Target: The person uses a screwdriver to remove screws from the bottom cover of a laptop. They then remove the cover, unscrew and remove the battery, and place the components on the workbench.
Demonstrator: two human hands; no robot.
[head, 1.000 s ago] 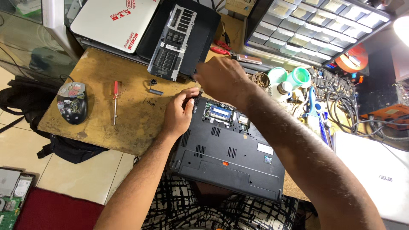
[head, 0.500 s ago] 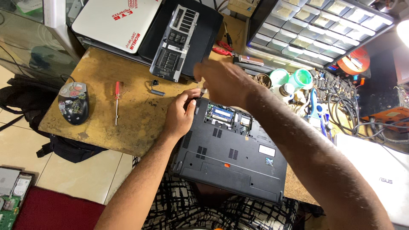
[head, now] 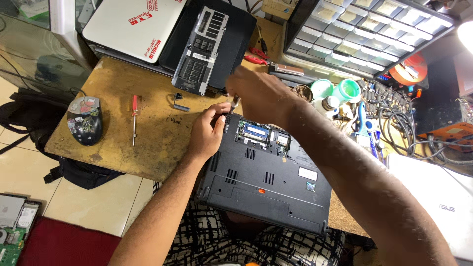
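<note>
Our left hand (head: 207, 134) pinches the upturned black laptop's (head: 268, 180) rear corner at the desk (head: 148, 148) edge; our right hand (head: 258, 96) fingers grasp a small tool (head: 235, 103) above it.

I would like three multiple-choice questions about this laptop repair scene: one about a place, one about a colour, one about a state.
1. Where does the red-handled screwdriver lie?
A. on the wooden table, between the computer mouse and the hands
B. inside the drawer cabinet
C. on the floor tiles

2. What colour is the upside-down laptop?
A. white
B. black
C. red

3. In what state is the laptop's memory bay?
A. covered by its panel
B. open, with the module showing
C. taped over

Answers: 1 A, it rests on the wooden table right of the computer mouse. 2 B, its casing is black. 3 B, the blue-green module is exposed beside the left hand and right hand.
</note>
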